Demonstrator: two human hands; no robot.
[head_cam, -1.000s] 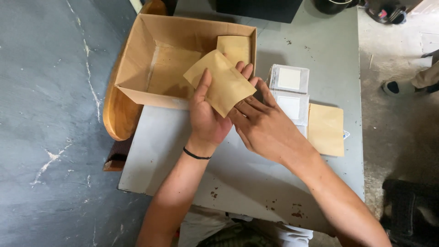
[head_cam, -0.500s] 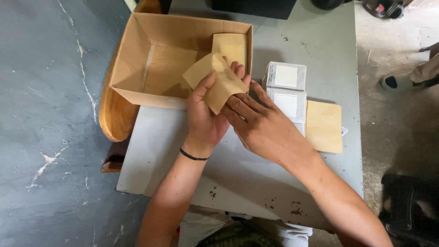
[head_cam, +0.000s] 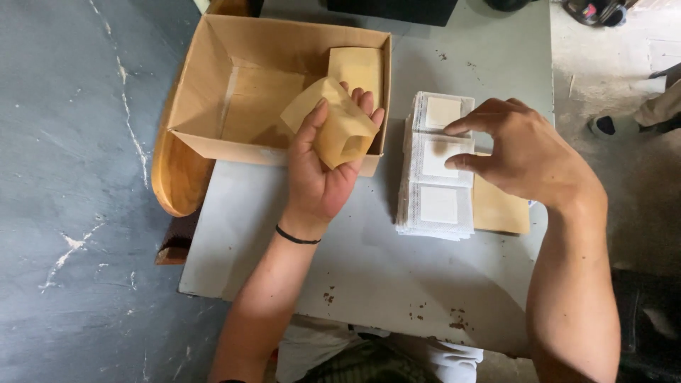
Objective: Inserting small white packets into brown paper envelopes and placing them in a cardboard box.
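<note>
The grey table [head_cam: 369,269] fills the middle; its edge at 6 o'clock is hidden by the person's knees. At 11 o'clock stands the open cardboard box [head_cam: 206,92], with a stack of brown envelopes [head_cam: 358,67] inside, partly covered by the left hand. At 3 o'clock lies a pile of white sachets [head_cam: 438,206], and under the right wrist flat brown envelopes [head_cam: 500,213], mostly hidden. The left hand [head_cam: 323,170], palm up, holds one brown envelope [head_cam: 333,120] loosely, fingers half curled, over the near wall of the box. The right hand [head_cam: 525,152] is open, fingertips touching the top sachet. Half a second before, both hands held the envelope together; now the right one has moved to the sachets.
</note>
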